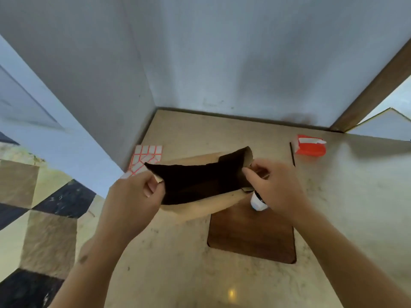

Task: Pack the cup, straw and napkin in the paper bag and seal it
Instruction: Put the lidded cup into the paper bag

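we see the paper bag [200, 196] mid-counter, sticker sheet [145, 160] behind its left end, cup [258, 202] at its right, straw [292, 154] and napkin pack [311, 145] far right.

Wide-open bag mouth [200, 181], unobstructed.

Beige counter [178, 252]. Brown inset panel [251, 236] set in it, right of centre. Sheet of red-bordered white labels [148, 155] by left wall. Checkered floor [40, 196] at left.

Soft dim daylight, slight blur, wide-angle bending at edges, bag interior black.
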